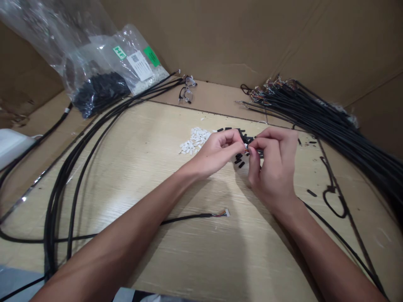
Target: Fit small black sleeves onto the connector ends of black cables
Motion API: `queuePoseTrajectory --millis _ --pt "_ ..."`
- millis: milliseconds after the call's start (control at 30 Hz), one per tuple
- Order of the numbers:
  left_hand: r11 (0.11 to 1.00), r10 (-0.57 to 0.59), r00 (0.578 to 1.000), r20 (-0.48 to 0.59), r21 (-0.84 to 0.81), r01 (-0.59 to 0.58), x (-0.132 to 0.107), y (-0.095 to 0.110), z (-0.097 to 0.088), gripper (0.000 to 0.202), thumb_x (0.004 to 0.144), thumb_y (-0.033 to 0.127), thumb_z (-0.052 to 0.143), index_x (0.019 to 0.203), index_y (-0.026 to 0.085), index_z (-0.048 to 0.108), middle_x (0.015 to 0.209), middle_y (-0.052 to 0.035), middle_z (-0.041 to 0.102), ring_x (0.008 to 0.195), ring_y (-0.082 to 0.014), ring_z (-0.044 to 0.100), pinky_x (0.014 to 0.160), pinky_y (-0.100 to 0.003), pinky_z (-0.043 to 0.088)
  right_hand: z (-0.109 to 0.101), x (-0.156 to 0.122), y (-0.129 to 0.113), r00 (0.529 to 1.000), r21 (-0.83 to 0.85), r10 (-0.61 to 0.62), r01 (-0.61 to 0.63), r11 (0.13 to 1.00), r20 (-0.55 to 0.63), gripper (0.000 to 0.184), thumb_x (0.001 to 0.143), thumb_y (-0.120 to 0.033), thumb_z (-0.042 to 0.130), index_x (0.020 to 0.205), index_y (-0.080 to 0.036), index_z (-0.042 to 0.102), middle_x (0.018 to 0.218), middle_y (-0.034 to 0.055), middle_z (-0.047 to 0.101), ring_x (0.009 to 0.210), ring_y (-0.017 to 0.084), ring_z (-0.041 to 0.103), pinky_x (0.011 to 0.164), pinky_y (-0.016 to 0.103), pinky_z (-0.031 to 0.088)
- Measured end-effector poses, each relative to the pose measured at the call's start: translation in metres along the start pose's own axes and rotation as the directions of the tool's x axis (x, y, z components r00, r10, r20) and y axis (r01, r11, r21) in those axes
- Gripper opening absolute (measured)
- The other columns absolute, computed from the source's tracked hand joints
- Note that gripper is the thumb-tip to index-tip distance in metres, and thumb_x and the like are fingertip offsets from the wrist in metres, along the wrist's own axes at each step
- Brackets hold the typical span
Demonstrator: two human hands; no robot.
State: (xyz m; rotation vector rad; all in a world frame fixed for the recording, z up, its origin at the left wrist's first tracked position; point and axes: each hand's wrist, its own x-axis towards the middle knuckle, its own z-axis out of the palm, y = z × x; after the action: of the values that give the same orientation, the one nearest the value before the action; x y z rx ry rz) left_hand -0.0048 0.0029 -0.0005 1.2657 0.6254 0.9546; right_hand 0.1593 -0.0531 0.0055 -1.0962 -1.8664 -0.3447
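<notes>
My left hand (pixel 222 151) is closed in a pinch at a small white connector (pixel 246 145), which mostly hides behind the fingertips. Opposite it, my right hand (pixel 273 161) pinches thin coloured wires (pixel 247 149) that run into the connector. A black cable (pixel 333 235) comes out from under my right wrist and runs to the lower right. Beneath and behind the fingers lies a scatter of small black pieces (pixel 238 161). Left of them is a pile of small white connector housings (pixel 197 139). Nearer to me, another cable end with a white plug (pixel 227 212) lies on the table.
Several black cables (pixel 83 144) loop along the left. A thick bundle of cables (pixel 330 123) with bare wire ends lies at the right. Plastic bags of black parts (pixel 99 90) and white parts (pixel 151 82) stand back left, near eyeglasses (pixel 186 95). Cardboard walls (pixel 239 42) enclose the table.
</notes>
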Motion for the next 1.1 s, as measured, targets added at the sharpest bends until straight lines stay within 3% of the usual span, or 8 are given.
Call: queuePoseTrajectory --millis 267,467,800,1100 --pt "0.999 0.007 1.0 -0.01 -0.044 -0.008 -0.0009 0.003 0.005 0.018 0.088 0.026 0.073 0.077 0.02 0.06 0.072 0.0039 0.052 0.065 -0.0099 0.041 0.061 -0.028 0.029 0.0016 -0.0005 -0.0004 1.0 0.008 -0.016 0.016 1.0 0.009 0.015 0.11 -0.012 0.058 0.112 -0.026 0.062 0.114 0.0099 0.065 0.104 0.026 0.066 0.083 0.043 0.06" --pt "1.0 0.019 1.0 -0.015 0.0 -0.019 0.0005 0.0023 0.003 0.02 0.089 0.031 0.075 0.079 0.02 0.062 0.074 0.0031 0.054 0.069 -0.0111 0.045 0.064 -0.028 0.033 0.0036 0.0 0.0013 0.998 0.04 0.045 -0.043 0.998 -0.043 0.014 0.109 -0.013 0.061 0.108 -0.027 0.062 0.108 0.0076 0.062 0.1 0.025 0.067 0.08 0.042 0.063" --pt "0.996 0.068 0.996 -0.062 -0.052 -0.072 0.0033 -0.001 0.0036 0.022 0.087 0.033 0.075 0.077 0.02 0.061 0.074 0.0032 0.055 0.072 -0.0115 0.049 0.068 -0.026 0.039 -0.0057 0.0052 0.0065 0.995 0.106 0.099 -0.102 0.989 0.035 0.011 0.104 -0.015 0.068 0.104 -0.025 0.065 0.109 0.0092 0.063 0.098 0.025 0.068 0.068 0.037 0.06" --pt "0.995 0.089 0.996 -0.021 0.048 -0.087 -0.0004 0.0061 0.0011 0.017 0.09 0.024 0.071 0.078 0.019 0.061 0.075 0.002 0.057 0.071 -0.0115 0.046 0.067 -0.027 0.036 -0.0045 0.0043 0.0067 0.997 0.14 0.043 -0.051 0.989 0.056 0.013 0.102 -0.014 0.066 0.104 -0.026 0.062 0.109 0.0087 0.064 0.102 0.028 0.068 0.079 0.044 0.06"
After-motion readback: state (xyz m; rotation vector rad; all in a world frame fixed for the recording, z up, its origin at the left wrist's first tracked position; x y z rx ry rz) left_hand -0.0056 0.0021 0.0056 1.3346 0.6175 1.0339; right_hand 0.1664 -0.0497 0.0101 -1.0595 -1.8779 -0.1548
